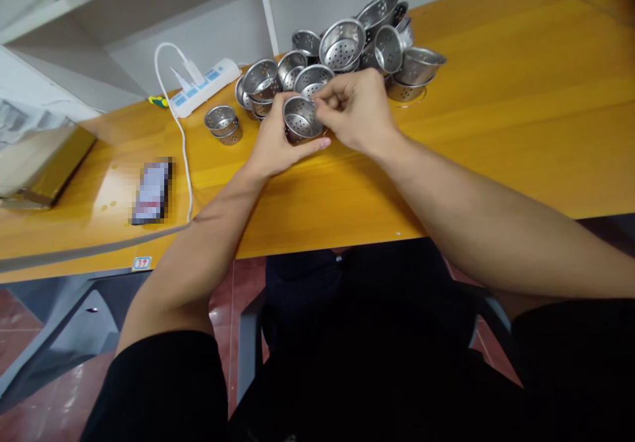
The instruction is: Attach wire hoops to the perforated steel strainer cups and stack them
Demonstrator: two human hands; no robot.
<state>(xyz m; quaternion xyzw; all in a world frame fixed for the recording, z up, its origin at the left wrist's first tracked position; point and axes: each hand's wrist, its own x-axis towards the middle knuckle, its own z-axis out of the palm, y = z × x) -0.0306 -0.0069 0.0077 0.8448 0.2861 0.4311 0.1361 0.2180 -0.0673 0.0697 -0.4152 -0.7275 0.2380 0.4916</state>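
A small perforated metal strainer basket (pixel 301 121) is tilted toward me above the table, its holed bottom showing. My left hand (pixel 274 139) is wrapped round its left side, with the thumb reaching along the front. At the basket's right rim, my right hand (pixel 354 108) is closed in a pinch; what lies between its fingertips is too small to make out. Just behind both hands is a heap of similar strainer baskets (pixel 342 46), some nested and some tipped over. To the left, a short stack of two baskets (pixel 221 120) stands apart.
A white power strip (pixel 206 88) with a plug and cable lies at the back left. The cable (pixel 186 164) runs down past a blurred phone (pixel 152 192). A cardboard box (pixel 54 164) sits at the far left of the yellow wooden table (pixel 520 111). Shelving rises behind.
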